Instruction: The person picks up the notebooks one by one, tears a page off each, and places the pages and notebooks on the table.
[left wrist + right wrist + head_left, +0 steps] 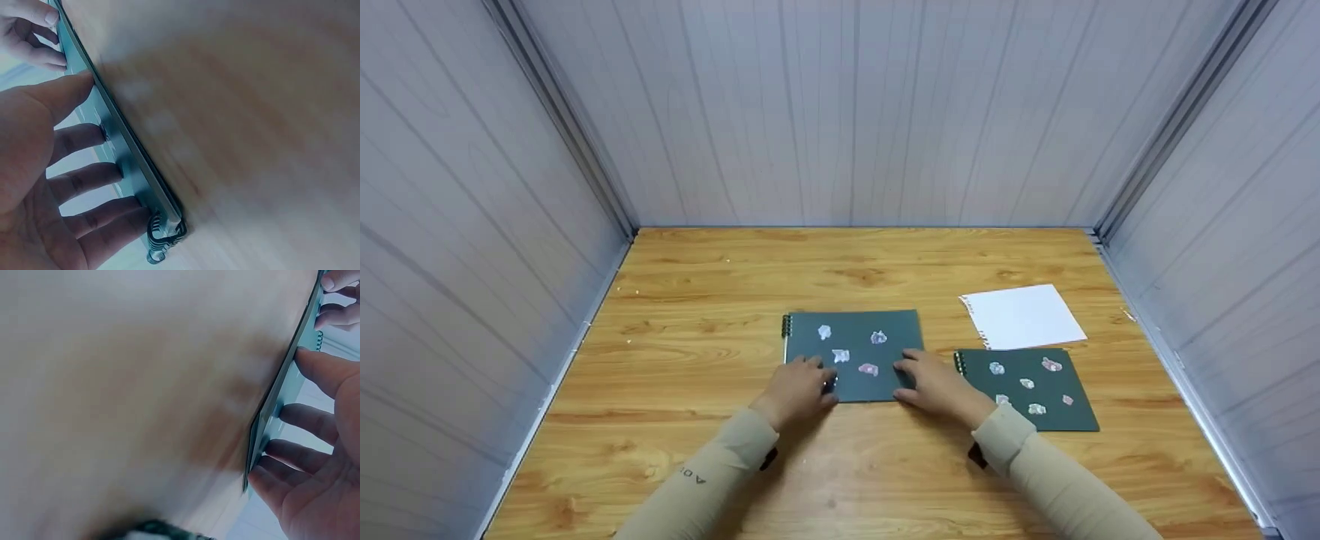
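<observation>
A dark green spiral notebook (pixel 877 388) lies flat on the table, its coil along the left side and several small pale and pinkish stickers on the cover. My left hand (pixel 799 390) rests on its lower left corner. In the left wrist view the left fingers (pixel 84 181) extend onto the cover near the coil (pixel 163 239), and the thumb touches the near edge. My right hand (pixel 936 384) touches the notebook's right side. The right wrist view shows the right fingers (pixel 298 455) on the cover by its corner, the thumb at the near edge.
A second green spiral notebook (pixel 1057 416) with several stickers lies to the right, partly behind my right wrist. Above it is a white sheet (pixel 1024 316) with a torn, perforated left edge. Pale panel walls (pixel 855 112) enclose the wooden table (pixel 697 300) at the back and both sides.
</observation>
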Demonstrator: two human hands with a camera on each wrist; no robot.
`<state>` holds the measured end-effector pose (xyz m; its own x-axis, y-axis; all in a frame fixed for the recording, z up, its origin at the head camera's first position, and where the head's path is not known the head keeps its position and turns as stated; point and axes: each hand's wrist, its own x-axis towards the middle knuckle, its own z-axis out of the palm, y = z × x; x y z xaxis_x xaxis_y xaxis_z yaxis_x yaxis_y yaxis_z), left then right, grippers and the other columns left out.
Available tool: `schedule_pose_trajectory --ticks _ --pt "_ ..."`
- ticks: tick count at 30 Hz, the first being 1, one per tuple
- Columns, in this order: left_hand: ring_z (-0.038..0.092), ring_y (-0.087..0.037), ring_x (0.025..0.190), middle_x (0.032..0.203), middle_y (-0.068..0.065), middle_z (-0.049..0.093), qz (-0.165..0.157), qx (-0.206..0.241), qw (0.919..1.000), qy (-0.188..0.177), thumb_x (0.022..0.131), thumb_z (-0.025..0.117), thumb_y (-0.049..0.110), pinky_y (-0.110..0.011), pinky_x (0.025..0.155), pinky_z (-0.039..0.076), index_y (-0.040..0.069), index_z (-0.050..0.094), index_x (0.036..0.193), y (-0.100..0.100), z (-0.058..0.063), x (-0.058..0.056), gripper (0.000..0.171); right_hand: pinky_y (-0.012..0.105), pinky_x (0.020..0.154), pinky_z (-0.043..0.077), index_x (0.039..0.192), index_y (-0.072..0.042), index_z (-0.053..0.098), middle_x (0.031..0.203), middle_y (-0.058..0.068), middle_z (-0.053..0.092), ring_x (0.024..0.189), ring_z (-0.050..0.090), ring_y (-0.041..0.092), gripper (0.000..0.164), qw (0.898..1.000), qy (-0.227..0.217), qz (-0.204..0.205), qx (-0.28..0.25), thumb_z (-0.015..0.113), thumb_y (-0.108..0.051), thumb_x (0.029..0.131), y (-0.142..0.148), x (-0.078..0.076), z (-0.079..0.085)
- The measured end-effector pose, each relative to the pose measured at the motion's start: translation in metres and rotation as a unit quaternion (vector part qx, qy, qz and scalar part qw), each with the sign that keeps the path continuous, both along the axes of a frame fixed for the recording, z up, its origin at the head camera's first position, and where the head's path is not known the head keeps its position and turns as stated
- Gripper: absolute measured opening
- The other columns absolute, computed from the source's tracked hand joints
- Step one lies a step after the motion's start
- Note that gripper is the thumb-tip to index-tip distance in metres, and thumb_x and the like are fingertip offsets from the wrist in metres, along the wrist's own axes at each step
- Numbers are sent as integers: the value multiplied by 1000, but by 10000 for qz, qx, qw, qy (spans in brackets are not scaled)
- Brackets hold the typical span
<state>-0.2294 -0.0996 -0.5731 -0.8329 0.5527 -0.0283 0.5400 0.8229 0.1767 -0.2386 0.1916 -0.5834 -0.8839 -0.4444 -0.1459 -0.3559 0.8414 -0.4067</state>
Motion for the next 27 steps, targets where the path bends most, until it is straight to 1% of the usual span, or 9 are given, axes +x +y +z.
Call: schedule_pose_trajectory --ticks 4,7,11,13,16,20,24,27 --pt "70 -38 102 116 -16 73 -23 -49 10000 48 101 77 38 -55 87 62 10 77 130 3 -2 9 40 59 126 41 148 -4 65 165 24 50 153 49 44 56 10000 3 -38 53 76 -36 103 3 11 0" --pt "69 -35 96 112 -15 73 -91 -87 9999 108 101 77 39 -52 83 63 9 78 129 4 -2 12 40 58 127 41 149 -4 65 166 23 49 154 49 43 57 9999 -5 -81 126 76 -37 103 4 16 1" --pt "67 -32 92 108 -13 71 -214 -89 9996 154 101 77 39 -50 78 62 11 79 124 4 -2 10 36 58 126 42 147 -4 66 164 24 51 152 50 43 57 9998 61 -84 164 77 -37 103 4 18 2" --pt "67 -32 94 108 -13 71 -247 -75 9995 186 101 77 40 -50 78 62 13 79 123 2 -2 7 34 57 126 43 148 -4 65 163 24 51 152 51 43 58 9998 45 -112 175 77 -38 102 4 16 4" --pt "68 -34 102 115 -15 71 -191 -100 9996 189 103 74 42 -52 86 62 12 77 130 1 -3 2 40 58 125 43 151 -4 62 163 25 51 152 51 43 62 9996 29 -262 133 77 -39 102 5 11 6" --pt "65 -38 117 129 -20 68 90 -190 9998 23 105 70 49 -55 99 60 6 69 141 2 -4 -5 56 60 125 42 156 -2 57 164 26 50 152 50 44 70 9980 89 -610 151 76 -43 103 8 -3 9" --pt "62 -42 126 139 -23 65 373 -302 9988 -86 104 69 56 -57 105 59 3 68 141 5 -5 -11 64 60 124 44 156 2 54 161 28 51 149 51 44 75 9956 173 -890 238 74 -46 103 14 -21 9" --pt "61 -44 127 139 -24 64 456 -304 9984 -147 102 70 59 -58 104 59 3 68 139 7 -6 -12 67 60 119 48 152 6 57 152 29 57 139 56 43 76 9941 302 -986 346 75 -49 102 20 -32 6"
